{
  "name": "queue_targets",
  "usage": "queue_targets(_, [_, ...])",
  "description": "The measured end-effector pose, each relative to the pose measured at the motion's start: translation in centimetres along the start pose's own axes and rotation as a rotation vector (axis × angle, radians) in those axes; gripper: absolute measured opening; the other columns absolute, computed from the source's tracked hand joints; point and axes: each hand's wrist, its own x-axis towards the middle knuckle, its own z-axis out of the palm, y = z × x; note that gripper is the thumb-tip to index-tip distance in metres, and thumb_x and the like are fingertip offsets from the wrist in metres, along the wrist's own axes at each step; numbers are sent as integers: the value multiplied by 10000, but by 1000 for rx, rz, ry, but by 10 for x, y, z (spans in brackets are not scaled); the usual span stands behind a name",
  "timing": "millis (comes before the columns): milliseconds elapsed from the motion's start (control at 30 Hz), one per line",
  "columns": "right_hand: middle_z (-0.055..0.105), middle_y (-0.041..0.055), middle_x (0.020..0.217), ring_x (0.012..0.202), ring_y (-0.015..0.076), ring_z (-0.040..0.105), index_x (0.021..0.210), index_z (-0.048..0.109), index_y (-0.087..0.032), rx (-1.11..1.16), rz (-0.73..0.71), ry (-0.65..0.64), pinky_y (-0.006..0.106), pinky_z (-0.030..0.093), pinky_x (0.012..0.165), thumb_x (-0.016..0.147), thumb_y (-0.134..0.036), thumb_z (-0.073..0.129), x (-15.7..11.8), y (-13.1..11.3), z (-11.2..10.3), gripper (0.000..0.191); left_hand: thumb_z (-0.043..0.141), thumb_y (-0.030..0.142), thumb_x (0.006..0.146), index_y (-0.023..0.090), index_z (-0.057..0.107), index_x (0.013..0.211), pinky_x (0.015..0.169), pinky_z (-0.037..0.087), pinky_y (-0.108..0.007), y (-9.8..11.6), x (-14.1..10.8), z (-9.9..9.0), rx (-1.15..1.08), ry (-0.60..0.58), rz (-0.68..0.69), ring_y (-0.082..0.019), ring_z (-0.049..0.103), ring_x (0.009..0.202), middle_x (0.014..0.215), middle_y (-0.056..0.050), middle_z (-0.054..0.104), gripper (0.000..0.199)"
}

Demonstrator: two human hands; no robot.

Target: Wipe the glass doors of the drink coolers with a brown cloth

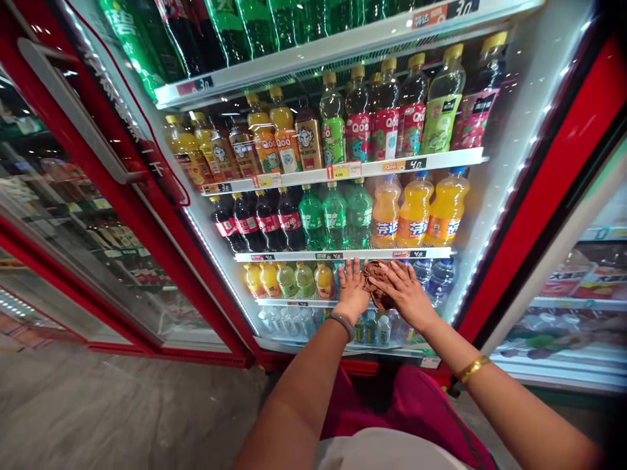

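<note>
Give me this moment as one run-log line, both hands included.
Right hand: spread over brown cloth, against glass | Left hand: flat against glass, beside cloth | Behind glass: shelved drink bottles

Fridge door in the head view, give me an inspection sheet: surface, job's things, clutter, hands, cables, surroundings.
Surface: glass, catching reflections
Job's things: brown cloth, bunched
Clutter: rows of bottles behind the glass
Left hand: flat, fingers spread, beside the cloth
Right hand: flat over the cloth
Cables: thin red line at left; cord or marking, cannot tell
Surroundings: grey floor, neighbouring fridges either side
</note>
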Motion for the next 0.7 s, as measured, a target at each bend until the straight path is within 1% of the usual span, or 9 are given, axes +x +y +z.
queue_targets(100, [426,32,1639,1583,242,266,1526,447,-424,-9,23,75,621,249,1278,954,-90,497,11,5,-2,664,526,254,965,217,243,1643,1239,258,-678,0,1,1,-6,-1,8,-388,273,1573,1722,-179,211,736])
queue_targets(200, [480,80,1586,1584,274,257,1475,530,-335,41,74,227,618,266,1281,944,-172,580,26,-9,6,558,552,266,952,217,247,1644,1249,248,-668,-2,-1,0,-15,9,20,-386,272,1575,1726,-171,198,758])
queue_targets(267, [477,108,1574,1580,300,262,1452,550,-299,92,147,322,638,292,1265,930,-198,609,28,-21,17,535,564,270,944,204,253,1644,1251,254,-664,-3,-2,-2,-21,23,31,-393,267,1575,1725,-175,199,769])
queue_targets(333, [467,117,1576,1578,307,264,1455,542,-289,134,191,357,651,314,1251,931,-181,589,19,-29,28,538,584,282,934,200,247,1647,1256,268,-644,-5,-4,-2,-28,38,49,-387,260,1578,1726,-171,203,793])
queue_targets(433, [499,96,1554,1574,284,282,1461,535,-314,163,153,320,645,326,1249,945,-125,522,-5,-26,38,550,635,307,914,220,196,1660,1263,280,-609,-9,-6,-1,-34,46,73,-360,232,1591,1730,-156,207,869])
queue_targets(500, [503,86,1554,1565,288,307,1448,549,-332,173,167,320,652,325,1245,939,-115,520,-16,-19,36,554,679,364,901,220,174,1664,1266,276,-603,-11,-6,-1,-37,46,71,-359,206,1598,1731,-160,204,926])
queue_targets(567, [459,94,1590,1562,323,310,1444,555,-335,175,262,386,687,309,1237,921,-136,556,-12,-14,26,559,713,458,885,222,183,1664,1272,267,-598,-11,-6,-2,-49,50,63,-364,190,1602,1731,-159,208,972])
queue_targets(633, [409,103,1624,1565,353,297,1455,544,-331,158,359,484,721,282,1230,906,-147,576,6,-14,16,580,724,515,876,240,199,1663,1277,260,-600,-12,-8,-3,-69,57,59,-366,198,1601,1730,-147,225,985])
queue_targets(700, [405,100,1628,1567,352,292,1473,526,-339,137,363,538,720,263,1236,911,-133,563,28,-19,12,600,713,500,889,267,205,1661,1267,249,-647,-13,-13,-2,-83,66,44,-382,226,1593,1727,-137,245,953])
